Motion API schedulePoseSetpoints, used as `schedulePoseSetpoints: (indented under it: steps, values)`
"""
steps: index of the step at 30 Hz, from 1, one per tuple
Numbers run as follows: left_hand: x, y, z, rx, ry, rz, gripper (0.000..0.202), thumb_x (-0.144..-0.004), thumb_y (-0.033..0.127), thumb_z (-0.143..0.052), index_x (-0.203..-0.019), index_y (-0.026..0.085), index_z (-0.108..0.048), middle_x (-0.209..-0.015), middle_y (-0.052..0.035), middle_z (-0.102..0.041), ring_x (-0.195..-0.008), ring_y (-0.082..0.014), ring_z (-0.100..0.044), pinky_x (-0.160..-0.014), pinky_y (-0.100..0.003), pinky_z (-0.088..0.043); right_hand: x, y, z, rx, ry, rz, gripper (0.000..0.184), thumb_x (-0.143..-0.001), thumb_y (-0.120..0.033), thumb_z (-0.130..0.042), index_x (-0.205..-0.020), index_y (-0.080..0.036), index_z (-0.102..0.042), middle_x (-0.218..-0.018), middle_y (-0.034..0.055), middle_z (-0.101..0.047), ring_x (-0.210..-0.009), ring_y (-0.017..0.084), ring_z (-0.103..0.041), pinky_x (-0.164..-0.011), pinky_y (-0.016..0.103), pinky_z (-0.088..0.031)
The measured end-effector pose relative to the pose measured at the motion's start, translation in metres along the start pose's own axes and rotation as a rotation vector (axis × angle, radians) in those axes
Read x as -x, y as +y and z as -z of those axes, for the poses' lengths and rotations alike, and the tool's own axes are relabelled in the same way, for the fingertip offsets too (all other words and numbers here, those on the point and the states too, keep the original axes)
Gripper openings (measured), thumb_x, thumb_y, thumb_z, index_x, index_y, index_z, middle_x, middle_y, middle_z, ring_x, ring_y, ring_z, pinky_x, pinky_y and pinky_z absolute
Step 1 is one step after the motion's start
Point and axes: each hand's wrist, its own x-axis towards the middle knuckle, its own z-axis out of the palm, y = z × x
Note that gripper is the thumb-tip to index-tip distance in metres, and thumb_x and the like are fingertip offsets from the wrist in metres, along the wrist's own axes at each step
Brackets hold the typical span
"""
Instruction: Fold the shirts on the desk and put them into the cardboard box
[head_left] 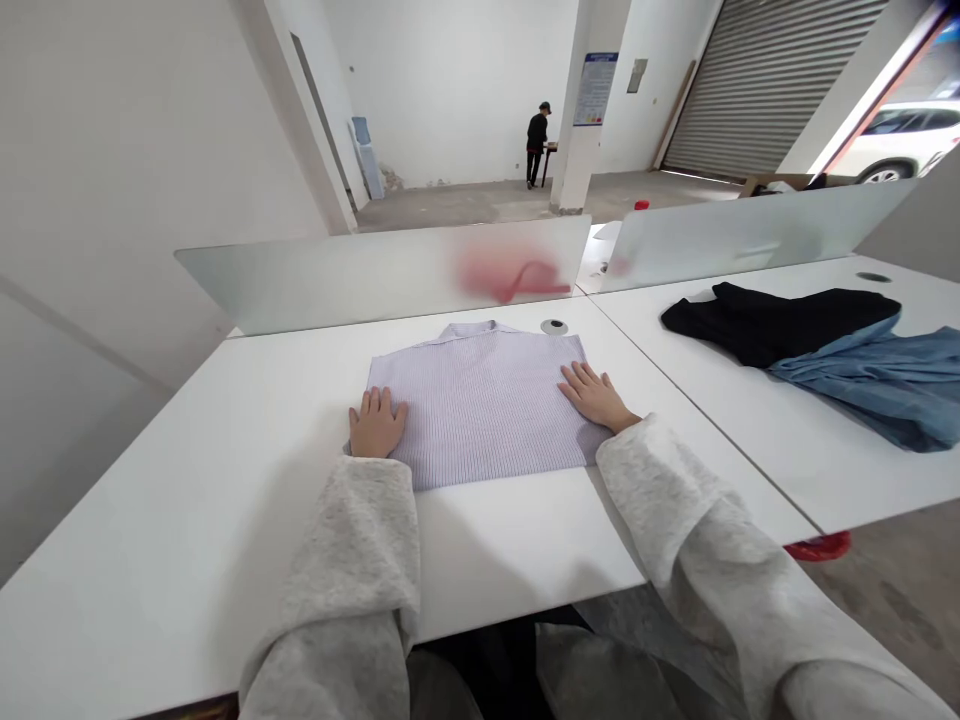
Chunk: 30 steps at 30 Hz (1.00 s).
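Two bare hands lie flat and open, neither one gripping anything. The left hand (377, 422) rests at the left edge of a folded, lilac-striped shirt (487, 405), its fingers close together and pointing far. The right hand (595, 396) lies on the shirt's right side, its fingers slanting toward the left. Loose grey sleeves (675, 500) run from both wrists toward the near side.

The shirt sits squarely on a white table (225, 540), collar to the far side, its folded edge well short of the table's near edge. Just beyond the collar, a round grommet (553, 326) is set into the tabletop. A frosted divider panel (322, 280) stands along the far edge, with a red blur (510, 272) showing through it.

To the right, a second white table (795, 470) meets the first, bearing a black garment (772, 322) that touches a crumpled denim-blue garment (877, 385). Beyond the dividers, a person in dark clothes and a cap (537, 140) stands at a small table, well apart. Farther right are a roller shutter (765, 85) and a white car (892, 135).
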Motion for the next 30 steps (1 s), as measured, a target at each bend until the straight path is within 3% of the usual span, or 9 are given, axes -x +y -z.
schedulePoseSetpoints:
  steps: [5, 10, 13, 18, 26, 30]
  values:
    - [0.027, 0.025, 0.009, -0.182, 0.044, -0.078, 0.056, -0.095, 0.037, -0.024, -0.137, 0.006, -0.043, -0.144, -0.0184, -0.040, -0.135, -0.0361, -0.030, -0.111, -0.057, -0.013, 0.010, -0.013, -0.002, 0.125, 0.140, 0.055, 0.053, -0.097, -0.039, -0.024, -0.142, -0.016, -0.037, -0.149, 0.0138, -0.032, -0.138, 0.036, -0.021, -0.106, 0.062, -0.023]
    - [0.068, 0.078, -0.003, -0.104, -0.018, -0.532, 0.053, -0.096, 0.041, -0.022, -0.140, 0.017, -0.040, -0.149, -0.0089, -0.033, -0.139, -0.0292, -0.025, -0.112, -0.049, -0.022, 0.033, -0.053, -0.011, 0.145, 0.150, 0.365, 0.056, -0.096, -0.046, -0.024, -0.145, -0.019, -0.033, -0.150, 0.0126, -0.028, -0.138, 0.035, -0.023, -0.106, 0.058, -0.026]
    - [0.079, 0.096, -0.011, -0.046, -0.047, -0.616, 0.054, -0.097, 0.041, -0.021, -0.144, 0.017, -0.032, -0.152, -0.0067, -0.028, -0.140, -0.0267, -0.021, -0.113, -0.048, -0.020, 0.041, -0.069, -0.014, 0.127, 0.125, 0.413, 0.059, -0.095, -0.051, -0.025, -0.145, -0.020, -0.032, -0.150, 0.0150, -0.027, -0.137, 0.035, -0.025, -0.105, 0.059, -0.027]
    - [0.100, 0.096, -0.002, -0.056, -0.149, -0.592, 0.054, -0.096, 0.041, -0.025, -0.144, 0.016, -0.033, -0.151, -0.0076, -0.029, -0.139, -0.0284, -0.025, -0.111, -0.049, -0.025, 0.059, -0.069, -0.008, 0.134, 0.080, 0.440, 0.061, -0.095, -0.052, -0.028, -0.145, -0.019, -0.031, -0.150, 0.0158, -0.027, -0.137, 0.035, -0.025, -0.105, 0.057, -0.028]
    - [0.192, 0.100, 0.015, -0.149, -0.206, -0.653, 0.061, -0.090, 0.050, -0.042, -0.140, 0.016, -0.041, -0.146, -0.0156, -0.036, -0.130, -0.0381, -0.038, -0.087, -0.053, -0.049, 0.151, -0.064, -0.012, 0.055, 0.145, 0.515, 0.061, -0.092, -0.052, -0.038, -0.147, -0.030, -0.024, -0.153, 0.0072, -0.023, -0.140, 0.030, -0.019, -0.108, 0.052, -0.027]
    - [0.195, 0.095, 0.039, -0.174, -0.285, -0.785, 0.060, -0.087, 0.053, -0.047, -0.134, 0.016, -0.047, -0.139, -0.0186, -0.046, -0.123, -0.0362, -0.048, -0.081, -0.045, -0.053, 0.171, -0.052, 0.009, 0.025, 0.079, 0.593, 0.060, -0.094, -0.051, -0.036, -0.147, -0.025, -0.025, -0.151, 0.0116, -0.025, -0.139, 0.031, -0.023, -0.105, 0.053, -0.033]
